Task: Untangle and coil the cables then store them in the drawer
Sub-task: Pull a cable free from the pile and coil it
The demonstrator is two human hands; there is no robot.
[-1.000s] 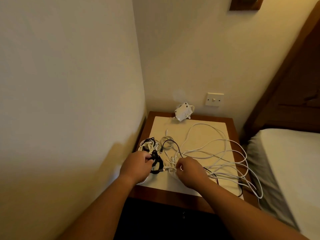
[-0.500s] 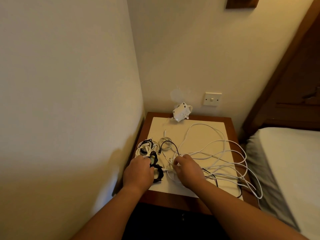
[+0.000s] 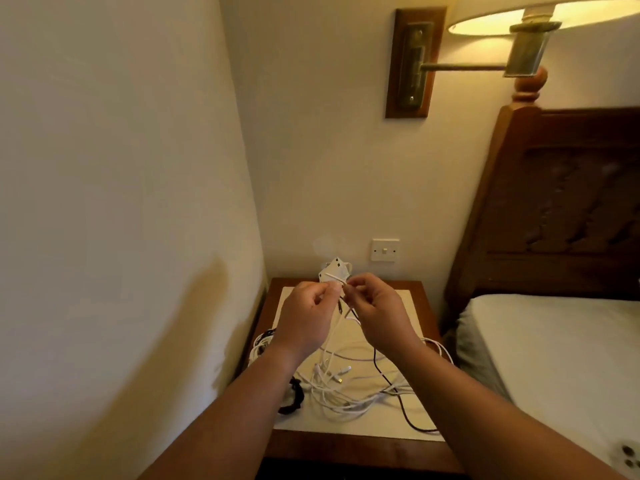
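White cable (image 3: 337,279) bridging left grip (image 3: 304,317), right grip (image 3: 377,310)

**Whites and Black on Red-Brown Wood**

The white cables (image 3: 346,405) and one black cable (image 3: 402,406) lie on a cream-topped surface (image 3: 346,446) edged in reddish-brown wood. The sheet (image 3: 554,358) is plain white, the carved headboard (image 3: 571,202) dark brown, the walls (image 3: 104,168) cream.

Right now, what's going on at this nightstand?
A person is working on tangled cables. The left hand and right hand each pinch a thin white cable, held up above the nightstand. The other white cables and a black cable lie loosely tangled on top. Nothing looks stored; no drawer is in view.
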